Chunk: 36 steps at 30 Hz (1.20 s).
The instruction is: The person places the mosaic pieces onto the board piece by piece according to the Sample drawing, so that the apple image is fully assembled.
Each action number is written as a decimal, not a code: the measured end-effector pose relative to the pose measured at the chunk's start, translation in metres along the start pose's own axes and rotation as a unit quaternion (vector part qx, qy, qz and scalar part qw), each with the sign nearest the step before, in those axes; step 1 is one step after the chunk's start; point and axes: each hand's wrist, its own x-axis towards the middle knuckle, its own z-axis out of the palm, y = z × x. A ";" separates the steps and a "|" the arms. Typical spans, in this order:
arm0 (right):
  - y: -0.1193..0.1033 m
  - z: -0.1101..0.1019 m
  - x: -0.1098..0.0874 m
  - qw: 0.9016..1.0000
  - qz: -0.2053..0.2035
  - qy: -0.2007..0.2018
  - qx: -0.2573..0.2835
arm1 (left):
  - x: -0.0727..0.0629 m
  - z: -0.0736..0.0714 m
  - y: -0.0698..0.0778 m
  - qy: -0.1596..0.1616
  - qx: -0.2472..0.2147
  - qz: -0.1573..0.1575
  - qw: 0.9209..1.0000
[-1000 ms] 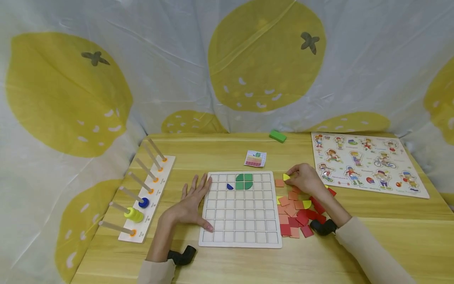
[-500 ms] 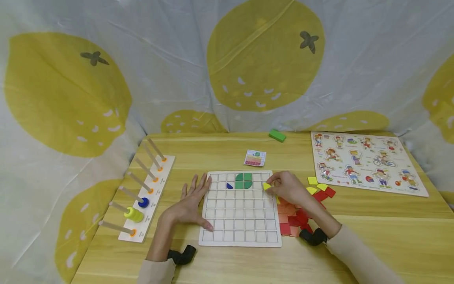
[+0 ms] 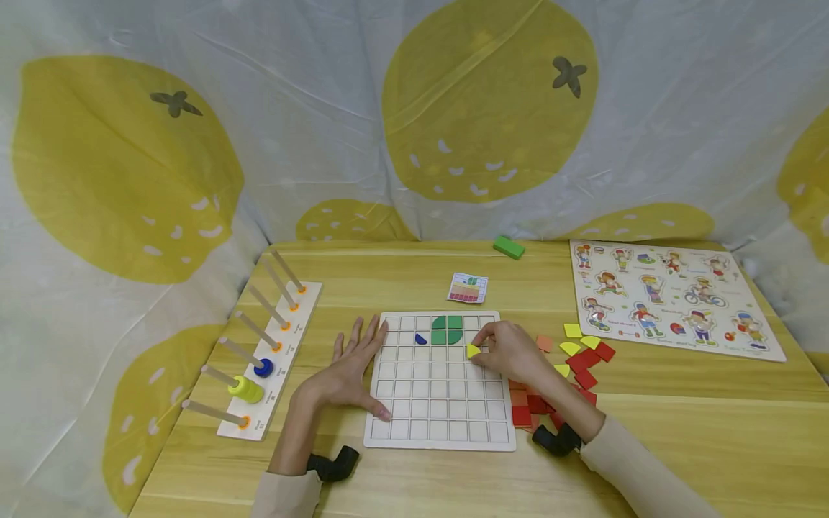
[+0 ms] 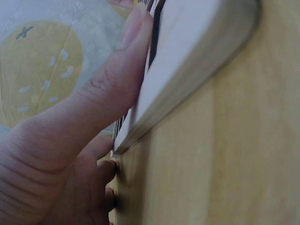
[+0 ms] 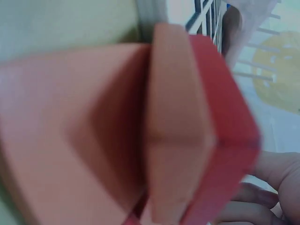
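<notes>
A white grid board (image 3: 437, 411) lies on the table, with green tiles (image 3: 447, 330) making a leaf-like shape and a small blue piece (image 3: 421, 339) near its top. My left hand (image 3: 340, 375) rests along the board's left side, fingers spread; in the left wrist view the thumb (image 4: 119, 70) lies on the board's face. My right hand (image 3: 514, 354) pinches a yellow quarter-circle tile (image 3: 473, 351) over the right part of the grid, just below the green tiles. Whether the tile touches the board cannot be told. Orange tiles (image 5: 61, 126) and a red tile (image 5: 227, 126) loom close in the right wrist view.
Red tiles (image 3: 586, 358) and loose yellow tiles (image 3: 572, 330) lie right of the board, partly under the right forearm. A printed pattern card (image 3: 468, 288), a green block (image 3: 509, 247), a picture puzzle board (image 3: 673, 302) and a peg rack (image 3: 285, 349) with rings stand around.
My right hand has carried the yellow quarter-circle tile leftward from the loose tiles to over the grid, then slightly lower. The left hand has stayed in place.
</notes>
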 end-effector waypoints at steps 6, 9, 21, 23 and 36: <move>0.004 -0.004 0.000 1.000 -0.006 -0.002 0.027 | 0.000 0.000 0.000 -0.001 -0.001 -0.001 1.000; 0.009 -0.009 0.002 0.999 -0.016 -0.012 0.047 | 0.000 0.001 0.000 -0.001 -0.002 0.000 1.000; 0.017 -0.015 0.007 0.997 -0.042 -0.038 0.053 | 0.003 -0.001 0.002 0.000 0.006 0.004 1.000; 0.017 -0.014 0.007 0.997 -0.038 -0.037 0.056 | 0.003 -0.001 0.002 -0.001 0.005 0.004 1.000; 0.052 -0.062 -0.010 0.997 -0.067 -0.025 0.034 | -0.001 -0.001 0.003 0.000 0.001 0.000 1.000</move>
